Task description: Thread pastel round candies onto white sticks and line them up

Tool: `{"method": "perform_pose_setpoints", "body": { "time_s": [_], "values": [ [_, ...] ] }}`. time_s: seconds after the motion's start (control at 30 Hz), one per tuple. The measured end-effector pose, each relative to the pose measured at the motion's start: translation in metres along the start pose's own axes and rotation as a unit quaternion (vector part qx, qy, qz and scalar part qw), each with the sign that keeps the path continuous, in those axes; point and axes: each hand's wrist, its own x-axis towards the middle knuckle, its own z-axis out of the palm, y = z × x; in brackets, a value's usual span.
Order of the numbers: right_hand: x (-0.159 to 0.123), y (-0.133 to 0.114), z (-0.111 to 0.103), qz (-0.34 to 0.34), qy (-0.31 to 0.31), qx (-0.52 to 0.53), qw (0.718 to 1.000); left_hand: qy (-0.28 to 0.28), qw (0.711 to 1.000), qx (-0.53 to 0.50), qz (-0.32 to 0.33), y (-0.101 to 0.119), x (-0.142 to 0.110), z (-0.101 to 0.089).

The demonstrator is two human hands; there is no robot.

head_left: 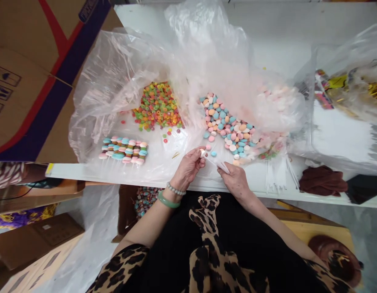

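My left hand, with a beaded bracelet and a green bangle at the wrist, is closed in a pinch on a small whitish candy. My right hand grips a bundle of thin white sticks; one stick reaches toward the candy in my left fingers. A blue candy and a pink candy lie just beyond my hands. Behind them spreads a pile of pastel candies. To the left, candy skewers of pastel pieces and small coloured rings lie side by side.
Small coloured ring candies are heaped on clear plastic sheeting over the white table. A big cardboard box stands at left. More white sticks, a brown cloth and bagged items are at right.
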Motion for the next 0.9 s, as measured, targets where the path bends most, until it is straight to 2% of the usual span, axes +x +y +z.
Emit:
{"method": "perform_pose_setpoints", "body": {
  "time_s": [0.1,0.2,0.27,0.4,0.53,0.6,0.67,0.73,0.8,0.83,0.9],
  "values": [
    [0.000,-0.002,-0.001,-0.014,-0.003,-0.031,0.999,0.038,0.998,0.043,0.038,-0.013,-0.001,0.004],
    [0.001,-0.004,-0.001,-0.021,-0.010,-0.058,0.998,0.081,0.983,0.135,0.090,-0.028,-0.003,0.006],
    [0.004,-0.005,0.001,-0.023,-0.011,-0.067,0.997,0.093,0.964,0.213,0.131,-0.035,-0.005,0.006],
    [0.015,-0.008,0.010,-0.011,-0.008,-0.070,0.997,0.097,0.906,0.364,0.195,-0.042,-0.007,0.007],
    [0.027,-0.012,0.020,0.004,0.002,-0.032,0.999,0.070,0.861,0.452,0.221,-0.041,-0.010,0.010],
    [0.029,-0.012,0.021,0.014,-0.002,0.019,1.000,0.052,0.848,0.471,0.238,-0.033,-0.014,0.007],
    [0.029,-0.009,0.021,0.039,-0.010,0.077,0.996,0.073,0.825,0.491,0.272,-0.018,-0.018,-0.004],
    [0.028,-0.004,0.020,0.078,-0.006,0.118,0.990,0.159,0.774,0.534,0.300,0.000,-0.021,-0.021],
    [0.026,-0.001,0.021,0.104,0.004,0.143,0.984,0.245,0.700,0.612,0.273,0.015,-0.021,-0.039],
    [0.025,-0.001,0.022,0.109,0.004,0.155,0.982,0.263,0.663,0.658,0.239,0.021,-0.021,-0.047],
    [0.024,0.000,0.024,0.114,-0.005,0.176,0.978,0.254,0.605,0.737,0.165,0.026,-0.020,-0.059]
  ]
}}
